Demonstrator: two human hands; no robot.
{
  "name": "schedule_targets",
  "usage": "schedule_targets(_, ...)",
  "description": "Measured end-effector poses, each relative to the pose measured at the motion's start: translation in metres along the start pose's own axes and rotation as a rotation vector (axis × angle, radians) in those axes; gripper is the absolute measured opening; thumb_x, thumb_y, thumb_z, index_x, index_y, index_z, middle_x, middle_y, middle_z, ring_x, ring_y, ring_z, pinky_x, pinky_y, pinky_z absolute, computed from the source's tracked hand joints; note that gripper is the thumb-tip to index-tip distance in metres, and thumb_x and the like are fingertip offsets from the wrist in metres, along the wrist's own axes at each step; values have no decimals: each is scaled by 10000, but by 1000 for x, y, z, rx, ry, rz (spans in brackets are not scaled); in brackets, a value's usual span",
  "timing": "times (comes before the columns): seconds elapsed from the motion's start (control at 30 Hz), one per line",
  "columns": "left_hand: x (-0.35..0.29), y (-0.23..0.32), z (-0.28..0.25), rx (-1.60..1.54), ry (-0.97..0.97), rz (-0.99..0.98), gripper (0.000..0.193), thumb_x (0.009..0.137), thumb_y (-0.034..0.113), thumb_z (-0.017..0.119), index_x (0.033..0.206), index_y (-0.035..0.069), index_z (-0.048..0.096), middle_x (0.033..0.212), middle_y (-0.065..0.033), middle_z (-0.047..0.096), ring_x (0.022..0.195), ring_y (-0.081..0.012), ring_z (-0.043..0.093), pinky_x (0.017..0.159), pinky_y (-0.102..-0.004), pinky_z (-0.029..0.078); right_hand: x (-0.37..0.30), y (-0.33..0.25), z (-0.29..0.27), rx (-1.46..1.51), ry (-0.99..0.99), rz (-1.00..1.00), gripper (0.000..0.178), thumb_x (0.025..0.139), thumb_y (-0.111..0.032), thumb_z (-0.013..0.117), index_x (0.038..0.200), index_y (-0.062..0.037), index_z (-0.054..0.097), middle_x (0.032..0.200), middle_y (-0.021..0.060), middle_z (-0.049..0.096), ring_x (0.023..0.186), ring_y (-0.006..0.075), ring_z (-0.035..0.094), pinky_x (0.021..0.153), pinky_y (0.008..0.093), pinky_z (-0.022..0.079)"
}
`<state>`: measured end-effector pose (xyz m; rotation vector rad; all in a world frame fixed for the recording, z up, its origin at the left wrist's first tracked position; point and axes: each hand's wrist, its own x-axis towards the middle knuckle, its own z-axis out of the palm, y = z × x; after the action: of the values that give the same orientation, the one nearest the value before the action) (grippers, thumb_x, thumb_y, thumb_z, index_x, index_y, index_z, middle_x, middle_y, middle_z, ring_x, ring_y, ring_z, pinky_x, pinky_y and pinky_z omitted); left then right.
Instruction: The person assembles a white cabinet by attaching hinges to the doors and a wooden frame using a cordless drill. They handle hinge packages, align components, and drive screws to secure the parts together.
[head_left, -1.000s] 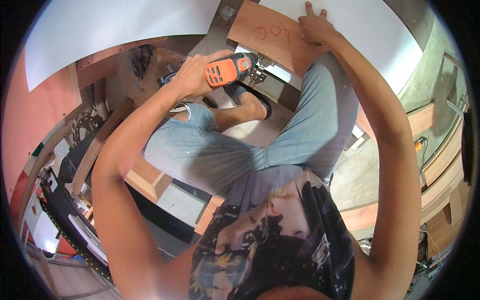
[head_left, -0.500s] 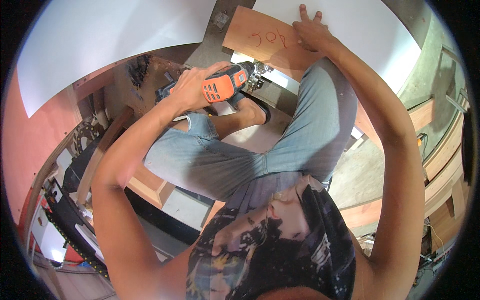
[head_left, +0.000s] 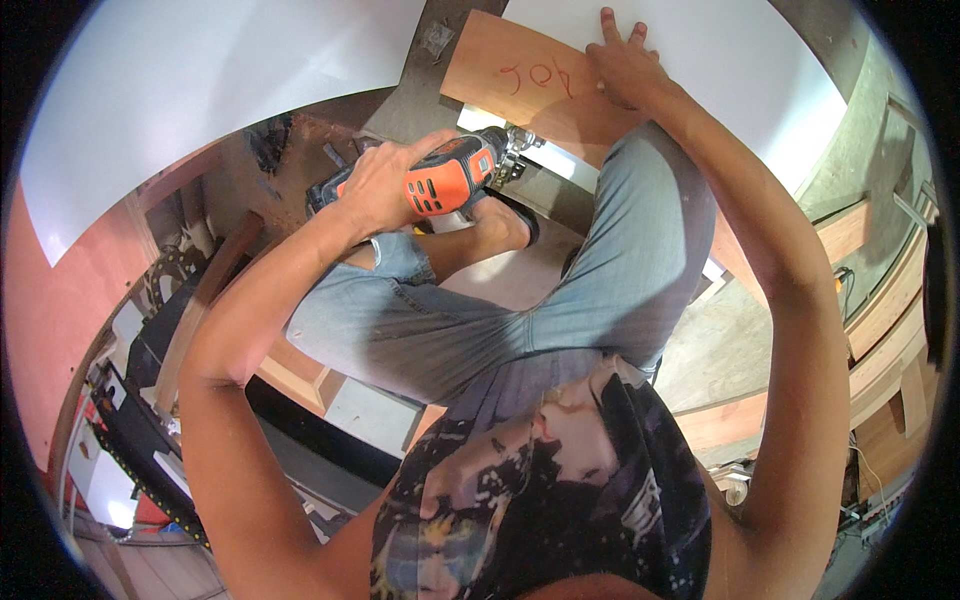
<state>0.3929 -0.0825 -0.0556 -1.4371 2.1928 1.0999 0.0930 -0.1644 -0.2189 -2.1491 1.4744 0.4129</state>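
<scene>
My left hand (head_left: 385, 185) is wrapped round an orange-and-black power tool (head_left: 445, 180). Its nose carries exposed metal parts, and they sit by the near edge of a brown wooden board (head_left: 505, 70). I cannot make out the exact kind of tool or any blade. Red handwriting marks the board's face. My right hand (head_left: 630, 68) rests on the board's right end with its fingers spread, the tips reaching over the white sheet behind. My raised right knee in jeans is just below the board, close to this hand.
Large white sheets (head_left: 230, 80) lie at upper left and upper right (head_left: 720, 60). My bare leg (head_left: 480, 230) and sandalled foot are below the tool. Wooden frame pieces (head_left: 300, 375) lie at left, curved timber (head_left: 890, 330) at right, and dark debris (head_left: 268, 145) beyond the tool.
The tool in my left hand has tilted slightly, its nose staying by the board's edge. The left white sheet sits slightly differently in view. My right hand stays on the board.
</scene>
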Motion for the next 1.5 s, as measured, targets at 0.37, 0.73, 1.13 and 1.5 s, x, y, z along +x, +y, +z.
schedule_targets(0.37,5,4,1,53,-12,-49,660,687,162,734,1312,171,523,880,-221,683,837,-422,646,803,-479,513,-5,-4,-3,77,53,13,279,940,-187,513,1171,-89,636,1588,179,157,1311,637,259,961,757,339)
schedule_targets(0.73,-78,12,-99,-290,254,87,614,632,140,723,1233,94,608,967,-166,696,856,-351,673,815,-346,522,67,-129,-32,46,368,-465,176,779,-121,615,921,-109,719,1038,121,665,1063,303,608,861,452,498)
schedule_targets(1.13,-111,-21,-91,-237,281,-77,651,576,37,707,1219,62,608,879,-179,676,676,-314,548,761,-349,509,114,-180,9,-106,355,-543,142,792,-149,596,842,-97,719,1026,100,664,1043,286,611,875,456,475)
schedule_targets(1.5,-115,-38,-87,-296,307,-78,405,588,24,739,979,-27,645,815,-135,675,670,-227,556,756,-333,513,23,-212,13,1180,513,-115,249,859,-119,585,1082,-10,605,949,212,662,938,383,634,838,441,489)
